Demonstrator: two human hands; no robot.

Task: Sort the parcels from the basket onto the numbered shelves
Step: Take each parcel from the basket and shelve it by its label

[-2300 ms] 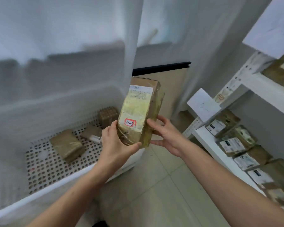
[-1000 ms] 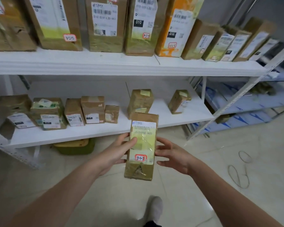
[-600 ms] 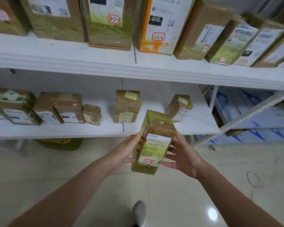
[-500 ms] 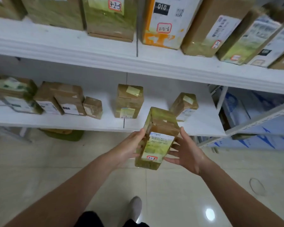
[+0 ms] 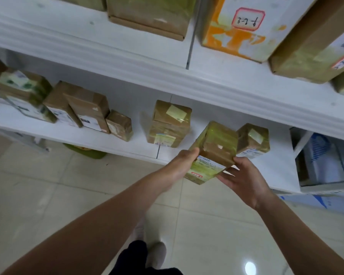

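- The parcel (image 5: 213, 153) is a tall cardboard box bound in glossy tape. It looks stiff, and from the easy hold I'd judge it fairly light. The tape may be slick.
- The long side faces seem the best place to take it, one hand on each, keeping off the label (image 5: 206, 168).
- The left hand (image 5: 184, 162) grips the parcel's left side with the thumb up along the edge. Its fingers are hidden behind.
- The right hand (image 5: 244, 179) holds the lower right corner, fingers curled under the label face.
- The parcel is in the air between both hands, its top tipped toward the lower shelf (image 5: 99, 138) at the front edge.
- It is aimed at the gap between the taped box (image 5: 170, 124) and the small box (image 5: 253, 140), which is just beside it and could get knocked.
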